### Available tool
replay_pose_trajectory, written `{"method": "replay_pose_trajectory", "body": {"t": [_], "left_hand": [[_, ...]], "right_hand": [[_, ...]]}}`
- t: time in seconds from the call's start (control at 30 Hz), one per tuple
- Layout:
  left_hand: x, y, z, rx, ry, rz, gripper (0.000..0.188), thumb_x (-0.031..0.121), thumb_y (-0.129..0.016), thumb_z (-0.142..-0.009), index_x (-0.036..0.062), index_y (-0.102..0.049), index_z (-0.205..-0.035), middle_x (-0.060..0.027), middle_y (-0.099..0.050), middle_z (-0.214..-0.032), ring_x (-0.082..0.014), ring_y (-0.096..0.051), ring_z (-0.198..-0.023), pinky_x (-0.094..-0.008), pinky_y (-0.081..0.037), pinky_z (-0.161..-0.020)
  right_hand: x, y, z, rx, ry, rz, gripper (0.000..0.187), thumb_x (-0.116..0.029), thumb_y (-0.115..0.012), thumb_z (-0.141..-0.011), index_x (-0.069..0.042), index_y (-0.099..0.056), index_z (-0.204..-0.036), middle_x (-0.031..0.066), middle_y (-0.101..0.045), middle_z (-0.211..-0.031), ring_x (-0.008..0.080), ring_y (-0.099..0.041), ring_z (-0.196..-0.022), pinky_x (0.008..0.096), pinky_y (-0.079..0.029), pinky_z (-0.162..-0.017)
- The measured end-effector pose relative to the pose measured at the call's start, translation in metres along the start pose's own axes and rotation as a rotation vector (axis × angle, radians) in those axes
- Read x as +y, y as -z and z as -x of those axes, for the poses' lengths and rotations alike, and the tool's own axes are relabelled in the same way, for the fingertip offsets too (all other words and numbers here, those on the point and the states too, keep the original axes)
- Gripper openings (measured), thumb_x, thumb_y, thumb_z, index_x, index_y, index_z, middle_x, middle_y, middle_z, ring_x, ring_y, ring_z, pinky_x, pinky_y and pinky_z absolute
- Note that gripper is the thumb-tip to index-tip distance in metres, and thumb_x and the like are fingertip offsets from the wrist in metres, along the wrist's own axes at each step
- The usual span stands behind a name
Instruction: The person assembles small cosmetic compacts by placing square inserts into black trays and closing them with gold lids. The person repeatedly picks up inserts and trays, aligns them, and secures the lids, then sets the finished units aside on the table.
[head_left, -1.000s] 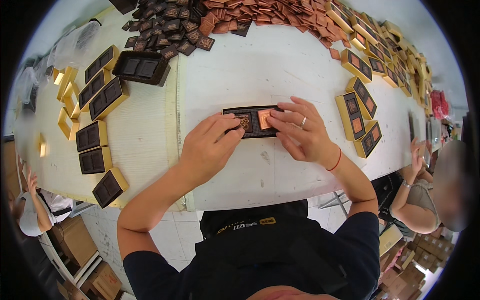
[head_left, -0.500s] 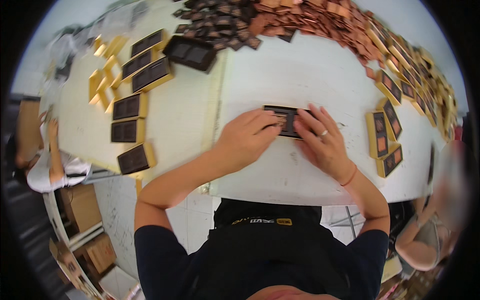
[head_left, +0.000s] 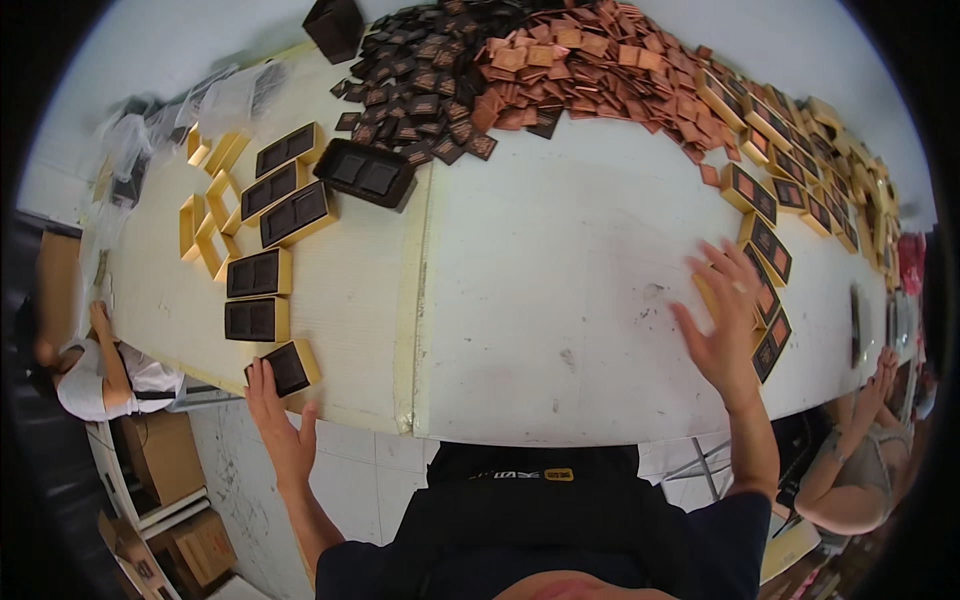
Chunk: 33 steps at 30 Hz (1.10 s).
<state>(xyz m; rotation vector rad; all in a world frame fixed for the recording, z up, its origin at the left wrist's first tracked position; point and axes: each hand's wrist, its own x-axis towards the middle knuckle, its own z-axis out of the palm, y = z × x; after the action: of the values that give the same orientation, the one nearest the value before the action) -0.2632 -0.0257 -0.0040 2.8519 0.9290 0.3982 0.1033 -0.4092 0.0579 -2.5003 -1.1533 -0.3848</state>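
Note:
At the near left of the table, my left hand (head_left: 280, 425) has its fingers stretched out and its thumb apart. Its fingertips touch the left side of a gold box with a dark compartmented tray (head_left: 293, 366). On the right, my right hand (head_left: 728, 330) is slightly blurred, with fingers spread and nothing seen in them. It is over or beside a cluster of gold boxes (head_left: 772, 345) whose dark trays hold black and copper-coloured flat squares. Part of a gold edge (head_left: 706, 296) shows behind its fingers; the rest is hidden.
Several gold boxes with dark trays (head_left: 256, 272) line the left, beside hollow gold frames (head_left: 214, 248). A larger dark tray (head_left: 365, 172) lies behind them. Piles of black squares (head_left: 410, 95) and copper squares (head_left: 600, 80) fill the back. Other people sit at both ends.
Both hands have left the middle, and the box they were holding there is gone from that spot. My left hand has moved left to a box, my right hand to the right-hand cluster.

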Motion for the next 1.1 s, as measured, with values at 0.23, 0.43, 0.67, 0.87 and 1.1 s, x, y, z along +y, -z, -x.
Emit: {"method": "replay_pose_trajectory", "body": {"t": [0.23, 0.43, 0.67, 0.87, 1.1], "left_hand": [[0.097, -0.007, -0.038, -0.096, -0.329, 0.148, 0.057, 0.018, -0.073, -0.084, 0.0091, -0.057, -0.138, -0.0151, -0.047, -0.145, -0.0381, -0.042, -0.132, -0.0493, -0.029, -0.113], [0.128, -0.036, -0.088, -0.182, -0.506, 0.611, 0.071, 0.015, -0.089, -0.067, 0.0057, -0.055, -0.130, -0.0156, -0.053, -0.125, -0.0337, -0.053, -0.118, -0.0395, -0.045, -0.100], [0.196, -0.083, -0.144, -0.285, -0.572, 0.854, 0.085, 0.016, -0.092, -0.065, 0.0059, -0.042, -0.134, -0.0147, -0.050, -0.124, -0.0321, -0.054, -0.116, -0.0387, -0.045, -0.098], [0.194, -0.082, -0.151, -0.258, -0.507, 0.897, 0.088, 0.017, -0.091, -0.067, 0.0069, -0.039, -0.137, -0.0148, -0.052, -0.127, -0.0325, -0.053, -0.117, -0.0405, -0.045, -0.099], [0.190, -0.088, -0.149, -0.371, -0.429, 0.955, 0.085, 0.019, -0.088, -0.069, 0.0094, -0.040, -0.138, -0.0126, -0.057, -0.124, -0.0351, -0.054, -0.114, -0.0438, -0.045, -0.097]], "right_hand": [[-0.051, -0.171, -0.170, 0.084, 0.208, -0.443, 0.040, -0.016, -0.073, -0.085, -0.004, -0.060, -0.121, 0.0170, -0.061, -0.118, 0.0372, -0.056, -0.110, 0.0440, -0.047, -0.095], [-0.028, -0.192, -0.208, -0.315, 0.062, -0.534, 0.049, -0.015, -0.078, -0.074, -0.007, -0.061, -0.119, 0.0151, -0.063, -0.108, 0.0324, -0.058, -0.106, 0.0421, -0.049, -0.088], [-0.004, -0.138, -0.162, -0.395, -0.152, -0.681, 0.029, -0.013, -0.078, -0.079, -0.005, -0.058, -0.098, 0.0059, -0.064, -0.081, 0.0143, -0.064, -0.076, 0.0282, -0.048, -0.060], [-0.039, -0.099, -0.100, -0.028, -0.319, -1.258, 0.020, -0.011, -0.077, -0.086, -0.003, -0.059, -0.088, 0.0002, -0.066, -0.076, 0.0065, -0.063, -0.070, 0.0232, -0.047, -0.055], [-0.077, -0.113, -0.073, -0.051, 0.079, -0.650, 0.014, -0.011, -0.079, -0.078, -0.010, -0.065, -0.081, 0.0046, -0.065, -0.102, 0.0252, -0.054, -0.092, 0.0365, -0.041, -0.085]]}}
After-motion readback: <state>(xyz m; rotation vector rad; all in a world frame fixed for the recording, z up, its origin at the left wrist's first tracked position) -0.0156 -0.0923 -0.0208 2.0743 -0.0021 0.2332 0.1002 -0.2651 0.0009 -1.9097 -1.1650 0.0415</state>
